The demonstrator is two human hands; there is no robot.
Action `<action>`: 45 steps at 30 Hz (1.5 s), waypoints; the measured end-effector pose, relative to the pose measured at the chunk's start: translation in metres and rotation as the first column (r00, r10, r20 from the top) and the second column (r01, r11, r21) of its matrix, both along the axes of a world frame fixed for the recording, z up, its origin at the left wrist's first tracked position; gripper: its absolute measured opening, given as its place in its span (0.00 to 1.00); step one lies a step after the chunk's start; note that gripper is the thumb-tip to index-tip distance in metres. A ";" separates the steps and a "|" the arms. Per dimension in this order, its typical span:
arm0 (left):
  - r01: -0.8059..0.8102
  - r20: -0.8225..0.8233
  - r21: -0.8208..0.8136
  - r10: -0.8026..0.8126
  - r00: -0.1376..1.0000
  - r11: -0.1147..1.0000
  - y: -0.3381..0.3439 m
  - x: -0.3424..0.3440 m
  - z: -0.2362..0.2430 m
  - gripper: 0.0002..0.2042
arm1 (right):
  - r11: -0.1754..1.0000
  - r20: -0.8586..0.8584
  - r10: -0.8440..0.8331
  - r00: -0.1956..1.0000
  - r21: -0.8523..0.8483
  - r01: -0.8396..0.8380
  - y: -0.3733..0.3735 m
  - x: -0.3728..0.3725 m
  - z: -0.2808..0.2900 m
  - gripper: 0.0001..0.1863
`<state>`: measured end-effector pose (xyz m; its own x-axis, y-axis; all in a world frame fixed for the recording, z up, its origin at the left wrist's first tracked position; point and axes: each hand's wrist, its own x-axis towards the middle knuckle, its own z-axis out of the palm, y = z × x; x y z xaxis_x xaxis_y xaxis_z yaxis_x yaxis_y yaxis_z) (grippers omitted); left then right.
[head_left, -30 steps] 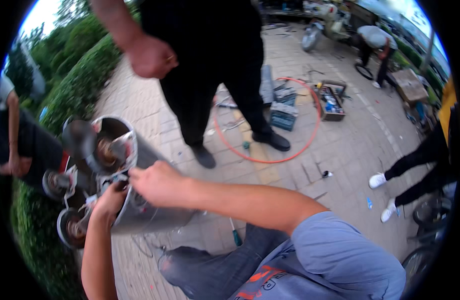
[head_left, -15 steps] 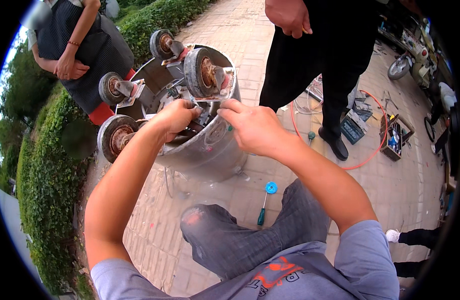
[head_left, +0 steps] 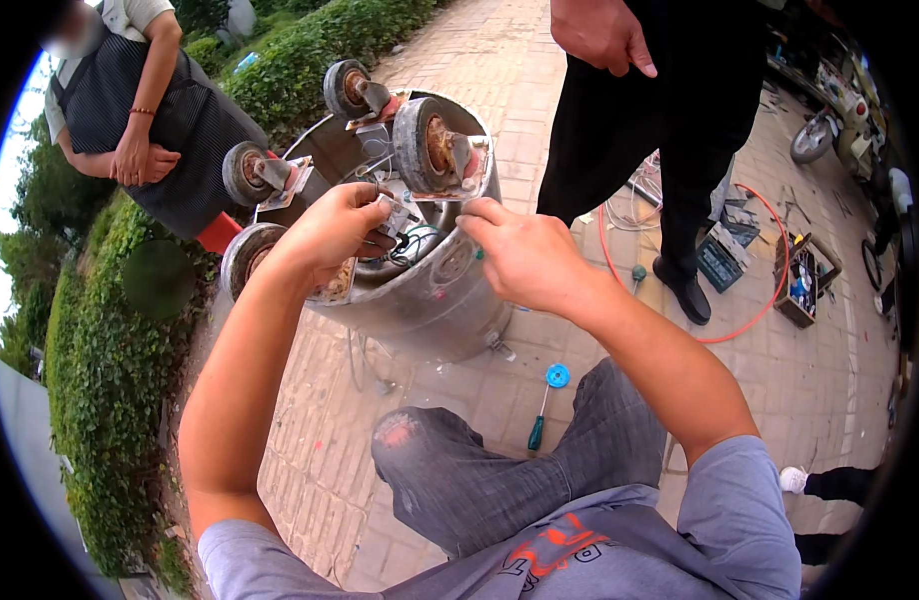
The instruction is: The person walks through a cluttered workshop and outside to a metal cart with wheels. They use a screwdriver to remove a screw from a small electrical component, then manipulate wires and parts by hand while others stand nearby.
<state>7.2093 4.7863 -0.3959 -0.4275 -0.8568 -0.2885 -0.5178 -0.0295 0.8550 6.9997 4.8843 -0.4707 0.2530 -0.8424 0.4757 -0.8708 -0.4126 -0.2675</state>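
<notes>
A round metal drum (head_left: 420, 325) stands in front of me, its open end up, with several rusty caster wheels (head_left: 420, 145) around the rim. Wires (head_left: 416, 240) and metal parts show inside. Over the opening, my left hand (head_left: 342, 232) has its fingers curled and pinched beside a small pale part (head_left: 400, 212); what they grip is partly hidden. At the near right rim, below a caster's mounting plate, my right hand (head_left: 528, 255) is closed with thumb and fingertips together. Whatever it pinches is too small to make out.
A green-handled screwdriver (head_left: 537, 430) lies by my knee, its tip at a blue round piece (head_left: 558, 376). One person (head_left: 650, 120) stands at the drum's far right, another (head_left: 170, 130) at the left by a hedge. An orange hose (head_left: 745, 330) curves near a toolbox (head_left: 802, 285).
My left hand has lifted a little out of the drum, uncovering wires inside. My right hand stays at the rim. The whole view has shifted slightly.
</notes>
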 end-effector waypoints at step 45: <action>-0.147 -0.188 0.065 0.157 0.970 0.987 -0.010 0.016 0.017 0.14 | 0.971 0.293 0.188 0.937 -0.199 -0.133 -0.053 0.038 -0.009 0.09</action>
